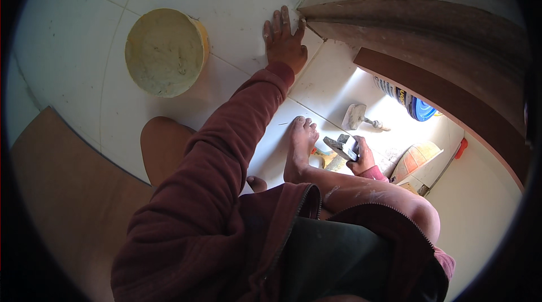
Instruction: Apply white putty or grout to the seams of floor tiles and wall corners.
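On floor tiles (pixel 231 14) | left hand (pixel 285 46) flat, spread wide | right hand (pixel 363 158) clasping grey block (pixel 341 147)

Maroon zip-front jacket (pixel 186 228), worn open, soft-looking fabric, heavy creases along the left sleeve (pixel 226 132). Ribbed left cuff (pixel 280 73), dark maroon; right cuff (pixel 374 174) reads pinker in the bright light. Metal-looking zipper teeth (pixel 372 204) on the front edges. Shirt (pixel 339 257) underneath dark, maybe green, hard to tell in shade. Hands (pixel 287 48) bare, pale smudges on left fingers (pixel 276 22). Bare leg (pixel 367 192), whitish smears; bare foot (pixel 302 144).
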`<state>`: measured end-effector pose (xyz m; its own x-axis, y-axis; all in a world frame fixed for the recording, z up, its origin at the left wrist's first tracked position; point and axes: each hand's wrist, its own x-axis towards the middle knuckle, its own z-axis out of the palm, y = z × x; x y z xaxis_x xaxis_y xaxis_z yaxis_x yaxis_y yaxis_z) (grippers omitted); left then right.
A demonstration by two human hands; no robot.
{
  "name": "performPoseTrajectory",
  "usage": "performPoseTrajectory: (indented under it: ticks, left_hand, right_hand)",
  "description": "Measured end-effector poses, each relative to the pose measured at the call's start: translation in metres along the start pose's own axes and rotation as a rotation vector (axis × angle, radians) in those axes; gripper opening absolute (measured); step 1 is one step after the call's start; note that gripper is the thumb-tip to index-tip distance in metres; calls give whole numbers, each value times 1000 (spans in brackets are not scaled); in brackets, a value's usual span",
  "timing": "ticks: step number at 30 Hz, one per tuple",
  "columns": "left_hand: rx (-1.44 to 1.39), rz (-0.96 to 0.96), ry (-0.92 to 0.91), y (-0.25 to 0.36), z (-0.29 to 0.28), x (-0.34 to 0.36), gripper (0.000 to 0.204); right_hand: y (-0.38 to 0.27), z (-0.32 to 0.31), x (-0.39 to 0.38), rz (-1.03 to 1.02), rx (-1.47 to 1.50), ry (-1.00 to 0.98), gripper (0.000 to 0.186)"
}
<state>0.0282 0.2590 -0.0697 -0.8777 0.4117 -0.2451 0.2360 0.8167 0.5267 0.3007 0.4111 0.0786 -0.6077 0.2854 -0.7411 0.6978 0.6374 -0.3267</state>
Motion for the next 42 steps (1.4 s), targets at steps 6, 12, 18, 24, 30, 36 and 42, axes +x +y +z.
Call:
performPoseTrajectory:
  ticks: [6, 12, 18, 24, 30, 36, 42]
  left_hand:
    - [-184, 187, 107, -32, 10, 8, 59]
    - [-4, 67, 135, -4, 5, 6, 56]
    - [-41, 241, 124, -33, 8, 11, 54]
    - [-10, 149, 207, -18, 6, 3, 57]
    - [-224, 182, 260, -22, 10, 7, 55]
    - [-66, 192, 142, -15, 11, 6, 59]
    - [-60, 153, 176, -10, 8, 5, 54]
  right_hand:
    - [7, 3, 3, -12, 34, 11, 64]
    - [7, 4, 0, 6, -7, 25, 64]
    - [-1, 0, 2, 21, 21, 4, 65]
    - [0, -1, 0, 38, 0, 2, 64]
    - [-1, 2, -2, 48, 13, 6, 64]
    - [0, -1, -1, 18, -18, 22, 65]
    - [2, 1, -1, 26, 4, 34, 63]
